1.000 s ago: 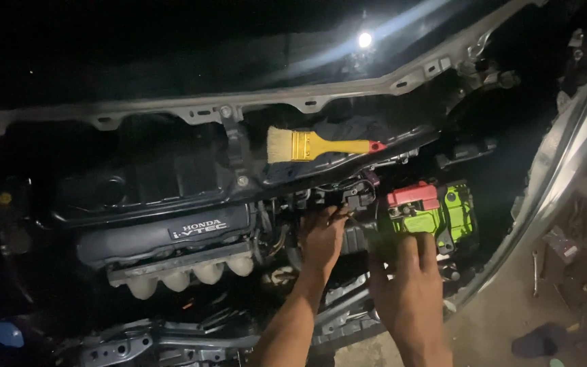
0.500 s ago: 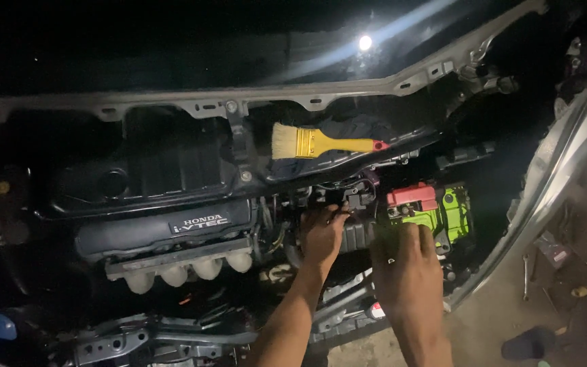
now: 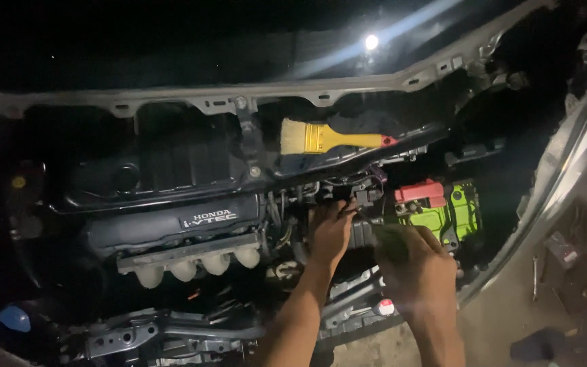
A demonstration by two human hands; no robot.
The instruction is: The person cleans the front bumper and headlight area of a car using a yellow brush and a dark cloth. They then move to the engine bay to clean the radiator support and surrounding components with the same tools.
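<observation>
A black connector (image 3: 365, 197) in the engine bay is pinched by the left hand (image 3: 331, 231). The right hand (image 3: 416, 268) is blurred beside the green battery (image 3: 443, 214); its grip cannot be told.

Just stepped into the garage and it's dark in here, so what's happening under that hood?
A person is leaning over an open engine bay lit by a lamp. Their left hand reaches in among the dark hoses and connectors beside the engine cover. The right hand is blurred, just in front of the green battery with its red terminal cap; whether it holds anything is unclear. A yellow paintbrush lies on the ledge behind.
</observation>
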